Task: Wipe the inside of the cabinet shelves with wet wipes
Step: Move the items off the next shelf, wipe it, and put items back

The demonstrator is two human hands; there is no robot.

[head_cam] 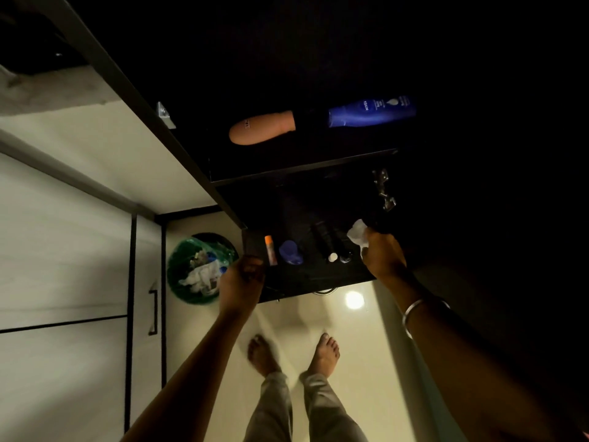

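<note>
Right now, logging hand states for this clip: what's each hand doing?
Left hand: fingers curled on the dark shelf's front corner, gripping it.
Right hand: holds a crumpled white wet wipe over that shelf.

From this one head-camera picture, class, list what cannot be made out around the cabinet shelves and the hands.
- Back of the cabinet shelves: lost in darkness, head view.
- Left hand: motion-blurred; whether it holds anything cannot be told.
- Wet wipe: partly covered by the right hand gripping it.
- Dark bottles: labels too dim to read.
- Bin: contents blurred.
</note>
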